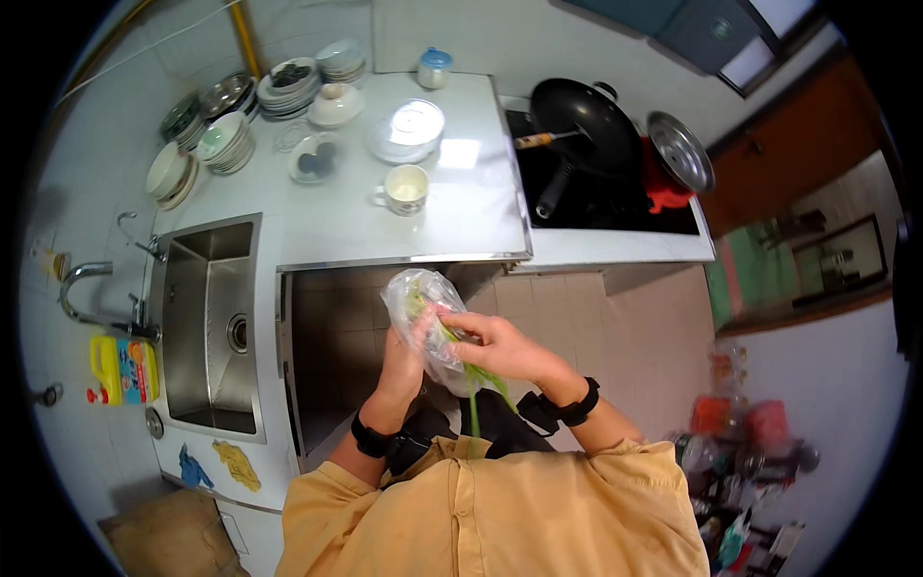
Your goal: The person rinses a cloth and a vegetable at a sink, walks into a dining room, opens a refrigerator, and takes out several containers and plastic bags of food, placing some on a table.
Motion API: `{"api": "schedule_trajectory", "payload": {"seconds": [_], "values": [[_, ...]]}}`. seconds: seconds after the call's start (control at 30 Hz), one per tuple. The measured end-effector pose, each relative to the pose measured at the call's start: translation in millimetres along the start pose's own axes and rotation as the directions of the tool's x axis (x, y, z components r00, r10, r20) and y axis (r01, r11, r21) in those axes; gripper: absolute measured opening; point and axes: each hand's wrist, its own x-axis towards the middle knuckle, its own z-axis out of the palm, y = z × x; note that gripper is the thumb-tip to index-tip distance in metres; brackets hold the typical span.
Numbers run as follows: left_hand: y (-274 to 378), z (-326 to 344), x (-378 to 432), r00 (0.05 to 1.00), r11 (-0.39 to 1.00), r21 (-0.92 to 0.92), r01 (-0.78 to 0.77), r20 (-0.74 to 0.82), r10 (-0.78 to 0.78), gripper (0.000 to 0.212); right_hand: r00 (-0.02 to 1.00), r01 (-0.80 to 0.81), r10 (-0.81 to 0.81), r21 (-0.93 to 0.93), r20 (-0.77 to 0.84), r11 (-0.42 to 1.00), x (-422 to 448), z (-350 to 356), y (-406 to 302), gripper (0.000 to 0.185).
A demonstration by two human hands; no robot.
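A clear plastic bag (407,285) is held up in front of my body, between both hands. Green leafy stalks (472,404) stick out of it and hang down towards my shirt. My left hand (405,358) supports the bag from its left side, its fingers partly hidden behind the film. From the right, my right hand (497,346) reaches to the bag's opening with thumb and fingers around the green stalks. Something reddish shows beside the fingertips, too blurred to name.
A steel sink (209,332) lies left, with a yellow jug (124,370) beside it. On the counter (476,216) stand a mug (406,189), a lidded bowl (409,131) and stacked dishes (288,94). A black wok (588,126) rests on the stove at right.
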Motion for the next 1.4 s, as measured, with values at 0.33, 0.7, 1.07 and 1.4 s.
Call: {"api": "schedule_trajectory", "payload": {"seconds": [0.33, 0.7, 1.07, 1.4], "values": [[-32.6, 51.1, 5.6, 0.96, 0.982, -0.039, 0.186, 0.222, -0.173, 0.018, 0.916, -0.186, 0.291, 0.348, -0.278, 0.919, -78.8, -55.3, 22.3, 0.023], [-109.4, 205.0, 0.0, 0.852, 0.925, 0.144, 0.352, 0.359, -0.38, 0.018, 0.801, 0.038, 0.048, 0.13, -0.597, 0.991, -219.8, -135.7, 84.2, 0.042], [-238.4, 380.3, -16.4, 0.723, 0.942, 0.333, 0.044, 0.64, -0.26, 0.014, 0.636, 0.199, 0.325, 0.555, -0.7, 0.807, -415.1, -238.6, 120.4, 0.044], [-351.8, 495.7, -16.5, 0.645, 0.82, 0.571, -0.041, 0.642, -0.414, 0.024, -0.068, 0.308, 0.331, 0.296, -0.941, 0.904, -515.7, -301.8, 172.1, 0.036]]}}
